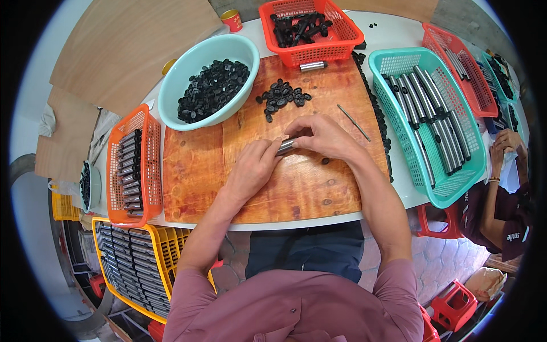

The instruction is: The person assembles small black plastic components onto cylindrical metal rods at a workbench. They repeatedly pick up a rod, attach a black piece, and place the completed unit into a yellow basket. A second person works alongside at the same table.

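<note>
White counter (405,181) bearing a wooden board (196,171). At the board's middle, the left hand (253,165) grasps a metal tube (286,146), the right hand (326,135) pinching its end; black oval pieces (281,98) lie toward the board's far edge.

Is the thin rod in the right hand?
No, the thin rod lies on the wooden board, while the right hand grips a metal tube.

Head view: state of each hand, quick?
Left hand: closed, holding the tube.
Right hand: closed at the tube's right end; whether it also pinches a small part can't be told.
</note>
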Demonstrator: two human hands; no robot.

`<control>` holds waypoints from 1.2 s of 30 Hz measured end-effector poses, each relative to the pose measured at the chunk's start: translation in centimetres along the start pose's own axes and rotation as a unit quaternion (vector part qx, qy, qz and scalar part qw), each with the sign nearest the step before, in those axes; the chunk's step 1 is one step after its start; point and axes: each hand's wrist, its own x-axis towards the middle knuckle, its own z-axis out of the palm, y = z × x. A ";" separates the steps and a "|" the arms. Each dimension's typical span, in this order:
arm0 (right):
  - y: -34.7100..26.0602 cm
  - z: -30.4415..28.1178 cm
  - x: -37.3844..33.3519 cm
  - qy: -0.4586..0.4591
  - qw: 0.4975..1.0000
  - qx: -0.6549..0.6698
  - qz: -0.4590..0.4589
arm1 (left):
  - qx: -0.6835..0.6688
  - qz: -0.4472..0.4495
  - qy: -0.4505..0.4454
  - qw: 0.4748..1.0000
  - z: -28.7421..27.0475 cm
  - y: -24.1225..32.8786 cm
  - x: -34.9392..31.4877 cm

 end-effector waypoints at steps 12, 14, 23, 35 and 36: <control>-1.4 -0.2 -0.3 -0.027 0.998 -0.042 -0.030 | -0.052 -0.054 -0.009 0.997 -0.9 0.8 0.2; -0.9 0.2 0.0 -0.015 0.998 -0.027 -0.058 | -0.031 -0.049 -0.022 0.998 -1.3 1.0 0.5; 0.9 5.5 5.2 0.233 0.932 -0.272 -0.047 | -0.028 -0.045 -0.031 0.998 -1.2 0.6 0.6; 0.0 5.9 5.1 0.237 0.906 -0.352 -0.003 | -0.139 -0.075 -0.016 0.987 -0.7 -0.6 0.0; -0.2 5.9 5.0 0.234 0.908 -0.346 0.001 | -0.144 -0.070 -0.011 0.987 -0.7 -0.6 0.0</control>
